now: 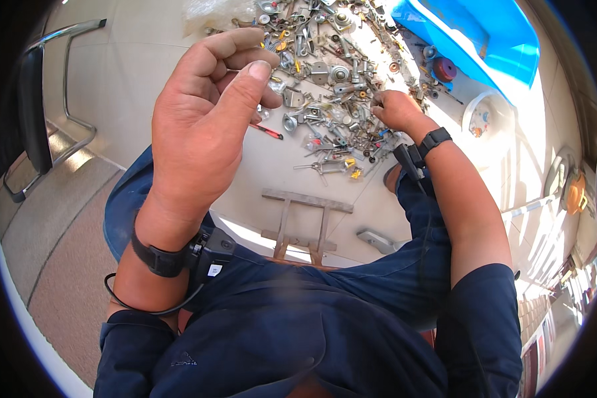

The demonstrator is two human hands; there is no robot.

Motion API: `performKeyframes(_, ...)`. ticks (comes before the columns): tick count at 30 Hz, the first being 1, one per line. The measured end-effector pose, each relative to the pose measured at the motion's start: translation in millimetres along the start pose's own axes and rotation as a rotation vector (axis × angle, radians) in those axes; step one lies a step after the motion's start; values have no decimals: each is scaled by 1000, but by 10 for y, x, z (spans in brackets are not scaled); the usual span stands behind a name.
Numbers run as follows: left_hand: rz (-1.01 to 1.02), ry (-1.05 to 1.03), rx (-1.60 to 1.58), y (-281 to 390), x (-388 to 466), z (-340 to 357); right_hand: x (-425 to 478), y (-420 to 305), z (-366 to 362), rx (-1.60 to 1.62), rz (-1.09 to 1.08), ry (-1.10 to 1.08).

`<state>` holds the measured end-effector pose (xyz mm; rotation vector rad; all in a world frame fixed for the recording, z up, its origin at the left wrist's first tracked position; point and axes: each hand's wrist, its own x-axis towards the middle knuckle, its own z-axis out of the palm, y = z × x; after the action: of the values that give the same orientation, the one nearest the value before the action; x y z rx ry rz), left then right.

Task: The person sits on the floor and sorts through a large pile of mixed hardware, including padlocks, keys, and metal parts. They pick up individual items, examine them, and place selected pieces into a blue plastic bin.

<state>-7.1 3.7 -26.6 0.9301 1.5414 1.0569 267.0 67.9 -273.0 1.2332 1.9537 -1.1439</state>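
My left hand [204, 109] is raised close to the camera, above the near left side of a heap of metal hardware [328, 79] on the tiled floor. Its fingers curl loosely, with the thumb in front of them; no object shows, but the palm is hidden. At the right side of the heap, my right hand [398, 110] reaches down with bent fingertips among small parts. Whether it grips one is hidden. The heap mixes bolts, screws, springs, brackets and ball transfer units [339, 74]. A red-and-black pen-like tool [266, 131] lies below my left hand.
A blue plastic tub [520, 62] and a round white container [502, 124] with small pieces inside stand at right. A purple roll [444, 69] lies by the tub. A wooden frame [307, 200] is between my legs. A chrome-framed chair [37, 109] stands left.
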Motion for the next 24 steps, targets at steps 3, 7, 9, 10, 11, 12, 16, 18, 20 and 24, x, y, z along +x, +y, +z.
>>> performKeyframes(3, -9, 2, -2, -1, 9, -15, 92, -262, 319, -144, -144, -17)
performKeyframes(7, -30, 13, 7, 0, 27, -64, 196, -578, 611, -154, -167, -36)
performKeyframes(9, -44, 20, 29, 2, 36, -80, 247, -624, 717, -152, -160, -75)
performKeyframes(10, -49, 27, 47, -1, 38, -84, 250, -643, 738, -152, -153, -100)
performKeyframes(11, -55, 33, 66, -7, 49, -93, 245, -659, 763, -151, -145, -125)
performKeyframes(12, -65, 34, 64, -18, 49, -107, 197, -624, 802, -136, -159, -57)
performKeyframes(16, -93, 33, 50, -24, 75, -121, 147, -406, 901, -155, -197, 8)
performKeyframes(18, -95, 34, 42, -20, 89, -114, 127, -359, 903, -175, -141, -46)
performKeyframes(20, -90, 39, 36, -24, 91, -119, 79, -398, 845, -198, -116, -79)
performKeyframes(24, -107, 30, 34, -14, 100, -92, 98, -298, 918, -196, -74, -50)
